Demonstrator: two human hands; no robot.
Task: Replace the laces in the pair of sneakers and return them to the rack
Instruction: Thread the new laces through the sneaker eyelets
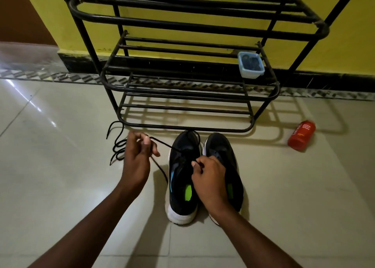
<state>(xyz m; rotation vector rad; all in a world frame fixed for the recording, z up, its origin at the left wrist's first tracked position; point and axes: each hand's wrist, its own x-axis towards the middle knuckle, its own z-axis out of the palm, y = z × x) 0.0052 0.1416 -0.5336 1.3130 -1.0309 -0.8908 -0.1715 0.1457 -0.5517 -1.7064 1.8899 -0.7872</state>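
Status: lacing in progress, rack return not started.

1. The left sneaker (180, 186), a black mesh shoe with a white sole and a green insole patch, stands on the pale tiled floor (60, 186) just in front of the black tubular metal shoe rack (203, 27), toe toward it. The matching right sneaker (221, 150) stands touching it.
2. The left hand (138, 154) pinches a thin black lace (164, 144) that runs taut into the left sneaker's eyelets.
3. The right hand (211, 176) has its fingers curled on the same sneaker's throat; whether it grips lace or upper cannot be told.
4. A loose coil of black lace (118, 146) lies on the floor beside the left hand.
5. No lace can be made out on the right sneaker.

Remaining, by judgement: finish this sneaker, lace the other, shelve both
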